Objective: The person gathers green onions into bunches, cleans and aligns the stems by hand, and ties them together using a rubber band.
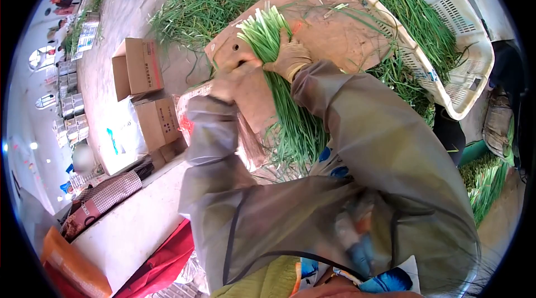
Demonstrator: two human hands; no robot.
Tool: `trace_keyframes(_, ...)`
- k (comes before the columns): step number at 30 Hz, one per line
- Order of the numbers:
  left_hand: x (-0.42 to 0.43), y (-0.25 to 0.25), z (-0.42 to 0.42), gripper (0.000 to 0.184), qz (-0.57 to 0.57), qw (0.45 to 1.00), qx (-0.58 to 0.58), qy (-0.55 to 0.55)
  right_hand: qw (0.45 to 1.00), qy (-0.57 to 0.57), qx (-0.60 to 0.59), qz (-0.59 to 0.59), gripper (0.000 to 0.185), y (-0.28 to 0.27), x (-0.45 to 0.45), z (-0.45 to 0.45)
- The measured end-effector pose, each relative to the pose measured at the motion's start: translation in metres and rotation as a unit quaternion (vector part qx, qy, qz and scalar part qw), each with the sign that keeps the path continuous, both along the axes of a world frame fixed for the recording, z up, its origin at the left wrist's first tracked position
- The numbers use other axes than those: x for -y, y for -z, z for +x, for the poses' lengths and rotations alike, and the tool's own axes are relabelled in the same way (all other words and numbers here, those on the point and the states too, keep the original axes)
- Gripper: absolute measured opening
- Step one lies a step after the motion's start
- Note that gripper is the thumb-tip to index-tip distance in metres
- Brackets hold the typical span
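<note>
A thick bundle of garlic chives (pixel 285 97) lies across a brown board (pixel 329 24), pale cut ends pointing away from me and green leaves hanging over the near edge towards my lap. My right hand (pixel 290 59), in a tan glove, is wrapped round the bundle just below the pale ends. My left hand (pixel 223 90) is at the board's left side, apart from the bundle. Motion blur smears its fingers, so what it holds, if anything, does not show. Close below it hang thin brown strands (pixel 250 144).
A white plastic crate (pixel 427 77) with more chives stands at the right. Loose chives (pixel 204 5) are heaped on the floor beyond the board. Two cardboard boxes (pixel 137 69) sit at the left, beside a white plastic bag (pixel 129 130). More greens (pixel 488 186) lie at far right.
</note>
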State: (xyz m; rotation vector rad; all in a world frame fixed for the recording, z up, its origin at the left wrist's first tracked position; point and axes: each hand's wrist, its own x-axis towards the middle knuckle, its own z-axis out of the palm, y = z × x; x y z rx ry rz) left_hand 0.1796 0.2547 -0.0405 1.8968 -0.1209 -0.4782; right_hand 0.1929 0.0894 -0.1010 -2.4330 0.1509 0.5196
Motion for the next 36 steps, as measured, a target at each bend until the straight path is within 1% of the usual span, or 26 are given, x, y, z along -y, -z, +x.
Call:
trace_keyframes(1, 0.016, 0.017, 0.004, 0.006, -0.030, 0.997, 0.065, 0.003, 1.000, 0.001, 0.003, 0.001, 0.110, 0.007, -0.001, 0.001)
trace_keyframes(3, 0.047, 0.034, 0.009, 0.005, 0.053, 0.993, 0.101, -0.027, 0.998, -0.004, 0.055, -0.007, 0.111, 0.031, -0.004, 0.001)
trace_keyframes(4, 0.058, 0.039, 0.009, 0.005, 0.052, 0.993, 0.103, -0.025, 0.970, -0.085, 0.205, -0.101, 0.104, 0.065, -0.007, 0.002)
trace_keyframes(5, 0.068, 0.046, 0.009, 0.007, -0.041, 0.997, 0.021, -0.068, 0.970, -0.084, 0.206, -0.103, 0.104, 0.063, -0.005, 0.003)
trace_keyframes(6, 0.073, 0.050, 0.009, 0.010, -0.134, 0.983, -0.063, -0.109, 0.988, -0.051, 0.141, -0.038, 0.097, 0.062, -0.003, 0.005)
trace_keyframes(7, 0.075, 0.053, 0.009, 0.010, -0.136, 0.983, -0.063, -0.107, 0.997, -0.011, 0.079, 0.021, 0.091, 0.061, -0.001, 0.006)
trace_keyframes(9, 0.078, 0.050, 0.005, 0.016, -0.194, 0.971, -0.014, -0.140, 0.997, 0.011, 0.061, 0.039, 0.086, 0.060, 0.001, 0.004)
trace_keyframes(11, 0.077, 0.039, 0.000, 0.021, -0.165, 0.971, -0.029, -0.169, 0.997, 0.013, 0.067, 0.038, 0.081, 0.059, -0.001, 0.000)
trace_keyframes(13, 0.068, 0.047, -0.003, 0.019, -0.154, 0.973, -0.070, -0.157, 0.996, 0.011, 0.073, 0.041, 0.077, 0.061, -0.002, -0.001)
trace_keyframes(14, 0.065, 0.056, -0.004, 0.014, -0.146, 0.976, -0.070, -0.142, 0.996, 0.010, 0.076, 0.041, 0.075, 0.061, -0.001, 0.000)
trace_keyframes(15, 0.067, 0.058, -0.001, 0.014, -0.146, 0.976, -0.070, -0.144, 0.996, 0.010, 0.077, 0.042, 0.072, 0.062, -0.003, 0.000)
trace_keyframes(16, 0.071, 0.061, 0.001, 0.014, 0.091, 0.979, 0.170, -0.069, 0.996, 0.006, 0.083, 0.044, 0.070, 0.062, -0.002, -0.002)
trace_keyframes(17, 0.076, 0.064, 0.003, 0.015, 0.317, 0.865, 0.388, 0.015, 0.995, 0.002, 0.082, 0.048, 0.068, 0.063, 0.000, -0.004)
trace_keyframes(21, 0.091, 0.101, 0.026, 0.012, 0.308, 0.859, 0.409, 0.026, 0.992, -0.054, 0.101, 0.045, 0.060, 0.046, 0.019, -0.027)
trace_keyframes(22, 0.098, 0.095, 0.026, 0.016, 0.180, 0.903, 0.389, 0.010, 0.991, -0.076, 0.100, 0.046, 0.058, 0.040, 0.027, -0.029)
trace_keyframes(23, 0.101, 0.093, 0.024, 0.016, 0.176, 0.904, 0.389, 0.009, 0.990, -0.098, 0.095, 0.044, 0.057, 0.034, 0.036, -0.026)
trace_keyframes(25, 0.099, 0.097, 0.019, 0.013, 0.291, 0.884, 0.365, 0.002, 0.984, -0.166, 0.057, 0.038, 0.052, 0.017, 0.062, -0.015)
trace_keyframes(26, 0.099, 0.101, 0.018, 0.012, 0.325, 0.860, 0.394, 0.003, 0.979, -0.198, 0.031, 0.034, 0.050, 0.009, 0.077, -0.006)
trace_keyframes(27, 0.099, 0.103, 0.017, 0.012, 0.324, 0.861, 0.393, 0.000, 0.965, -0.259, -0.018, 0.030, 0.045, 0.006, 0.090, 0.003)
trace_keyframes(28, 0.099, 0.103, 0.015, 0.010, 0.330, 0.858, 0.392, 0.002, 0.978, -0.162, -0.011, 0.131, 0.037, 0.003, 0.102, 0.008)
trace_keyframes(29, 0.099, 0.103, 0.014, 0.010, 0.338, 0.855, 0.392, 0.005, 0.978, -0.164, -0.010, 0.132, 0.037, 0.014, 0.106, 0.022)
trace_keyframes(31, 0.100, 0.103, 0.010, 0.009, 0.340, 0.851, 0.401, -0.005, 0.987, -0.081, 0.121, 0.065, 0.032, 0.053, 0.104, 0.051)
trace_keyframes(32, 0.101, 0.103, 0.010, 0.008, 0.340, 0.845, 0.412, -0.016, 0.987, -0.081, 0.123, 0.068, 0.032, 0.065, 0.097, 0.057)
trace_keyframes(34, 0.101, 0.100, 0.011, 0.007, 0.329, 0.845, 0.422, -0.027, 0.937, -0.073, 0.342, -0.012, 0.023, 0.077, 0.078, 0.066)
trace_keyframes(35, 0.100, 0.099, 0.011, 0.007, 0.330, 0.844, 0.423, -0.026, 0.937, -0.072, 0.343, -0.011, 0.023, 0.080, 0.074, 0.069)
trace_keyframes(36, 0.099, 0.099, 0.011, 0.007, 0.324, 0.846, 0.423, -0.030, 0.957, -0.085, 0.275, -0.025, 0.022, 0.081, 0.072, 0.071)
